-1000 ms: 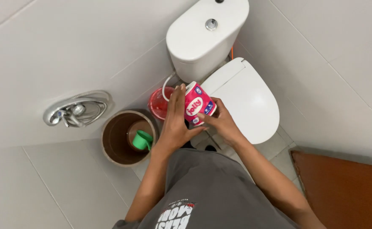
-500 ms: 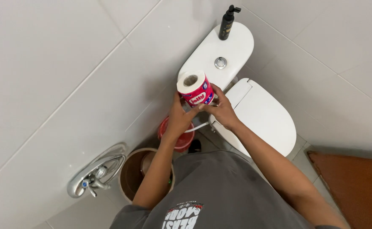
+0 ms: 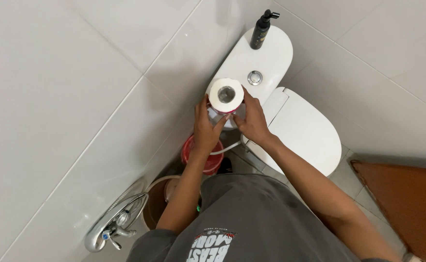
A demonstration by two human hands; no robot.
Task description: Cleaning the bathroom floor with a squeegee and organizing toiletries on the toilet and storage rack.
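A white toilet paper roll (image 3: 226,94) in a partly pink wrapper stands end-up, its hollow core facing me, just over the near end of the white cistern lid (image 3: 264,53). My left hand (image 3: 206,127) grips its left side and my right hand (image 3: 252,119) grips its right side. The wrapper's lower part is hidden behind my fingers.
A black pump bottle (image 3: 260,30) stands at the far end of the cistern, near the round flush button (image 3: 255,77). The closed toilet lid (image 3: 305,131) lies right. Below are a red bucket (image 3: 198,157), a brown bin (image 3: 157,206), a chrome wall tap (image 3: 113,225) and an orange mat (image 3: 407,199).
Both hands have raised the roll from beside the toilet seat up toward the cistern and turned it end-up. The view has shifted, bringing the pump bottle into sight.
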